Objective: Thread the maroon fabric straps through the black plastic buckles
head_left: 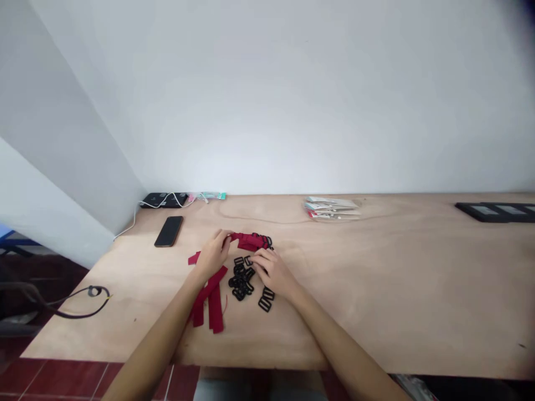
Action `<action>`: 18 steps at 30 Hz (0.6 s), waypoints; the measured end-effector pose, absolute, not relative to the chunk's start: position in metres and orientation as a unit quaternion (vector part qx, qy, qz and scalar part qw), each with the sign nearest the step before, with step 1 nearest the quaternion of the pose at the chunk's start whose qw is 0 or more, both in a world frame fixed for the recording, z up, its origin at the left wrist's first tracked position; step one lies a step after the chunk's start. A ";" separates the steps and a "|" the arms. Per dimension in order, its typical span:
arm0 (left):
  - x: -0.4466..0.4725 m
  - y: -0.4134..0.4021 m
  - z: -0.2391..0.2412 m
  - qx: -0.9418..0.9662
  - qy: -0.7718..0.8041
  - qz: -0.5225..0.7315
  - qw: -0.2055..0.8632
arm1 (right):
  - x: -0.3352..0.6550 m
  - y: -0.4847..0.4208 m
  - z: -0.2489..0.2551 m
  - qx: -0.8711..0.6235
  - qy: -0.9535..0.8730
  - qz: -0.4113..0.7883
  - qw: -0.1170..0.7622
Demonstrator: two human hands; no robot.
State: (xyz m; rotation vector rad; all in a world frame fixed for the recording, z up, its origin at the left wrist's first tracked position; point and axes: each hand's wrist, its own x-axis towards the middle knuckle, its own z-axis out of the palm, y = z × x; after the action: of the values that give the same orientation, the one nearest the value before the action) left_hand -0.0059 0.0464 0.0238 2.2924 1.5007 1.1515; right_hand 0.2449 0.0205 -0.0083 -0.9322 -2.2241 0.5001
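My left hand [214,255] pinches the end of a short red webbing strap [249,241]. Black buckles [262,240] are bunched with the red straps at that group's right end. Just right of it, my right hand [273,272] has thumb and fingers closed at a small black slider buckle [248,260]. Below and between the hands lies a pile of loose black slider buckles [241,283], and a few more buckles [266,301] sit beneath my right palm. Loose red straps [215,306] lie crossed under and beside my left wrist, partly hidden by the forearm.
A phone [169,231] lies on the wooden table [376,301] at left. Behind it are black boxes [156,200] with a white cable. Clear packets [332,208] rest near the wall, and black flat cases [493,212] at far right. A black cable [79,316] loops over the left edge.
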 end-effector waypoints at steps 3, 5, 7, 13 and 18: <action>0.007 0.049 0.006 0.801 0.446 0.391 0.081 | 0.235 0.024 -0.006 -0.404 -0.863 0.137 0.269; 0.012 0.046 -0.002 0.805 0.423 0.408 0.086 | 0.232 0.027 -0.007 -0.426 -0.860 0.132 0.248; 0.014 0.043 -0.008 0.794 0.418 0.430 0.098 | 0.231 0.029 -0.009 -0.434 -0.857 0.134 0.242; 0.018 0.040 -0.009 0.782 0.424 0.438 0.131 | 0.237 0.033 -0.012 -0.424 -0.835 0.193 0.294; 0.019 0.039 0.002 0.773 0.428 0.442 0.152 | 0.238 0.035 -0.015 -0.391 -0.736 0.321 0.450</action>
State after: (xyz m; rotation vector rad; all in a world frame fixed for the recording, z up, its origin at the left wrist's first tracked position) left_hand 0.0191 0.0385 0.0020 2.2198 1.2290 1.2685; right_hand 0.2379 0.0352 -0.0152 -0.9669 -1.8198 0.7945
